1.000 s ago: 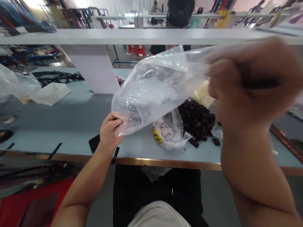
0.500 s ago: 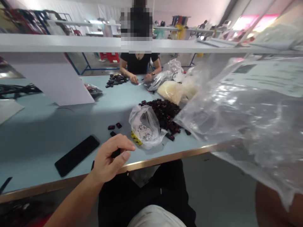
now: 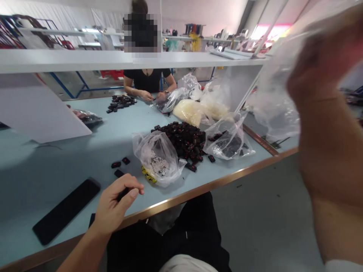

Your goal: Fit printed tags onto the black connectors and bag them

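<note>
My left hand (image 3: 117, 202) rests at the table's front edge, its fingers curled around a small black piece (image 3: 122, 193), partly hidden. Raised at the right, close to the camera and blurred, my right hand (image 3: 320, 64) grips a large clear plastic bag (image 3: 273, 109) that hangs beside it; its fingertips are smeared. Just beyond my left hand stands an open clear bag (image 3: 172, 172) of small white parts (image 3: 159, 164), with a yellow-and-black label (image 3: 149, 174). Behind it is a heap of black pieces with red marks (image 3: 184, 138). A few similar black pieces (image 3: 116, 165) lie apart to the left.
A black phone (image 3: 66, 211) lies at front left. Another clear bag with dark contents (image 3: 229, 145) sits right of the heap, before bags of cream-coloured parts (image 3: 188, 111). A person in black (image 3: 147, 81) works opposite, below a white shelf (image 3: 93, 60). A white panel (image 3: 48, 109) leans at left.
The big plastic bag has swung up and right, uncovering the bag right of the heap. My right arm has risen into full view. The view has turned right; my left hand keeps its curl.
</note>
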Demonstrator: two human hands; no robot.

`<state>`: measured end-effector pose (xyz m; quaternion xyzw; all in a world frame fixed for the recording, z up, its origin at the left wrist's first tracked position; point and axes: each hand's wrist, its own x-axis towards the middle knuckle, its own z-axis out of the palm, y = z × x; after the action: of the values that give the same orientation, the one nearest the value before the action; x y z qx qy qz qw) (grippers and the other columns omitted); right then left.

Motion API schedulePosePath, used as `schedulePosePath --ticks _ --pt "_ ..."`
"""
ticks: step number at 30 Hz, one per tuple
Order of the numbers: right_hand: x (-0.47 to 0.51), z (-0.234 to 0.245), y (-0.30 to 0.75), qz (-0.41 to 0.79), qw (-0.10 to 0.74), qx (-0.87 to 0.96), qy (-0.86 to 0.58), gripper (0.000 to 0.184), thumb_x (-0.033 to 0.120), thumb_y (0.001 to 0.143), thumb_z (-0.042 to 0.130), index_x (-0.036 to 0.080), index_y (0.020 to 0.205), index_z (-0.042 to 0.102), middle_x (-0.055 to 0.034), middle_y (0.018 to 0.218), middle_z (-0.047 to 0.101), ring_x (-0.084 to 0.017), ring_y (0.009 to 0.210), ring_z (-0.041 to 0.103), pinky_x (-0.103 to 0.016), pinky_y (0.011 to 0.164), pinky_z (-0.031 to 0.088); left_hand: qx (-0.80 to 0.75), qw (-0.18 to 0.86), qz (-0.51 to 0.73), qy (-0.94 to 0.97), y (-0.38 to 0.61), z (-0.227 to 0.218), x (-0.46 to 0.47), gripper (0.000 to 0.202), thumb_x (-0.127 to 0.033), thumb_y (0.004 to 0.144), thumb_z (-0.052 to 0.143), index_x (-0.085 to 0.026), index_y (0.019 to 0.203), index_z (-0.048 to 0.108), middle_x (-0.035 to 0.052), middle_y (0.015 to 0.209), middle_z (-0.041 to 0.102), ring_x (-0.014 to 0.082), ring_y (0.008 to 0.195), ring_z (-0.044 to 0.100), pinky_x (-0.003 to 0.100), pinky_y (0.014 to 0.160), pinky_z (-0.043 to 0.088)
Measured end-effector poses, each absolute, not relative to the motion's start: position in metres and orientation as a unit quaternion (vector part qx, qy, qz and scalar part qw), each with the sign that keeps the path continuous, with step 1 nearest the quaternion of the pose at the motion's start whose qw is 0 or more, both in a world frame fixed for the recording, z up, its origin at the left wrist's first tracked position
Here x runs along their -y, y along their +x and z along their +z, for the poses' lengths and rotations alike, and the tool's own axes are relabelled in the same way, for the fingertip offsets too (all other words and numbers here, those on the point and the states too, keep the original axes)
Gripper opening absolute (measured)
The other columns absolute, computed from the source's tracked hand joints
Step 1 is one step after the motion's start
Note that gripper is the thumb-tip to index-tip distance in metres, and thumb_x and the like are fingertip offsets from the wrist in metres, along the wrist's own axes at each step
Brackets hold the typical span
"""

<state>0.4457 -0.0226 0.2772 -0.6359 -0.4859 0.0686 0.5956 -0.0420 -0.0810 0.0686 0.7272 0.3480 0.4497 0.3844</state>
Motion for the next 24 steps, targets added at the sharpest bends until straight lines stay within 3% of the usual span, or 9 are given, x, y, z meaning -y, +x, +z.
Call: schedulePosePath --ticks 3,5,6,8,10,13,18,21,24 --pt "-0.02 0.244 0.447 -0.088 0.399 0.618 -0.672 0.022 0.015 0.105 0.064 0.013 0.124 0.075 -0.0187 0.14 0.064 -0.021 0.13 0.056 -0.034 0.109 0.043 -0.354 0.382 0.418 0.745 -0.042 0.073 0.084 0.014 -0.025 0.096 0.063 -0.026 0.089 0.075 0.0027 0.079 0.072 0.0195 0.074 0.067 0.032 0.072 0.053" --pt "-0.045 0.212 0.444 -0.14 0.248 0.683 -0.672 0.033 0.012 0.103 0.064 0.01 0.135 0.07 -0.0219 0.13 0.07 -0.022 0.116 0.063 -0.037 0.099 0.044 -0.377 0.376 0.399 0.747 -0.044 0.077 0.084 0.016 -0.026 0.098 0.061 -0.024 0.089 0.074 0.0016 0.079 0.072 0.0173 0.074 0.066 0.029 0.072 0.052" --pt "-0.055 0.196 0.441 -0.131 0.211 0.703 -0.666 0.039 0.013 0.102 0.065 0.012 0.141 0.067 -0.021 0.126 0.072 -0.021 0.106 0.066 -0.036 0.092 0.045 -0.393 0.371 0.39 0.745 -0.045 0.08 0.084 0.017 -0.027 0.099 0.061 -0.023 0.088 0.074 0.001 0.078 0.072 0.0165 0.073 0.065 0.028 0.071 0.051" --pt "-0.069 0.17 0.427 -0.165 0.262 0.703 -0.64 0.041 0.016 0.103 0.06 0.013 0.144 0.063 -0.0204 0.128 0.071 -0.023 0.105 0.067 -0.037 0.091 0.047 -0.436 0.362 0.371 0.736 -0.045 0.085 0.079 0.019 -0.031 0.099 0.061 -0.023 0.088 0.074 0.0 0.075 0.072 0.0156 0.07 0.064 0.027 0.069 0.051" --pt "-0.075 0.152 0.401 -0.162 0.325 0.718 -0.594 0.032 0.019 0.103 0.055 0.015 0.131 0.069 -0.0162 0.122 0.074 -0.026 0.108 0.067 -0.04 0.097 0.049 -0.476 0.357 0.355 0.721 -0.041 0.09 0.069 0.02 -0.036 0.098 0.062 -0.022 0.089 0.074 -0.0005 0.072 0.072 0.0158 0.066 0.064 0.027 0.067 0.05" --pt "-0.07 0.134 0.342 -0.071 0.357 0.748 -0.555 0.026 0.026 0.104 0.052 0.019 0.115 0.075 -0.0125 0.112 0.076 -0.029 0.106 0.069 -0.045 0.098 0.053 -0.495 0.375 0.365 0.694 -0.025 0.093 0.047 0.021 -0.038 0.097 0.062 -0.021 0.093 0.074 -0.0013 0.067 0.069 0.0164 0.064 0.065 0.028 0.067 0.051" --pt "-0.045 0.102 0.247 0.14 0.405 0.772 -0.47 0.033 0.025 0.1 0.06 0.018 0.127 0.076 -0.0135 0.122 0.071 -0.026 0.114 0.068 -0.046 0.108 0.052 -0.461 0.451 0.42 0.639 0.006 0.081 0.006 0.024 -0.039 0.095 0.063 -0.019 0.105 0.069 -0.007 0.055 0.054 0.0171 0.056 0.067 0.028 0.06 0.052" --pt "-0.034 0.079 0.217 0.368 0.447 0.712 -0.398 0.043 0.032 0.094 0.07 0.021 0.135 0.071 -0.0068 0.105 0.076 -0.021 0.092 0.071 -0.036 0.085 0.06 -0.462 0.451 0.454 0.614 0.005 0.065 -0.007 0.032 -0.042 0.092 0.067 -0.018 0.113 0.068 -0.0076 0.059 0.055 0.0158 0.053 0.066 0.027 0.058 0.052" --pt "-0.028 0.054 0.204 0.555 0.459 0.589 -0.367 0.058 0.048 0.084 0.082 0.02 0.133 0.067 0.0001 0.078 0.072 -0.014 0.058 0.06 -0.027 0.054 0.048 -0.473 0.464 0.464 0.588 -0.004 0.05 -0.009 0.042 -0.044 0.088 0.074 -0.018 0.12 0.069 -0.0051 0.07 0.062 0.0143 0.053 0.067 0.027 0.056 0.052"
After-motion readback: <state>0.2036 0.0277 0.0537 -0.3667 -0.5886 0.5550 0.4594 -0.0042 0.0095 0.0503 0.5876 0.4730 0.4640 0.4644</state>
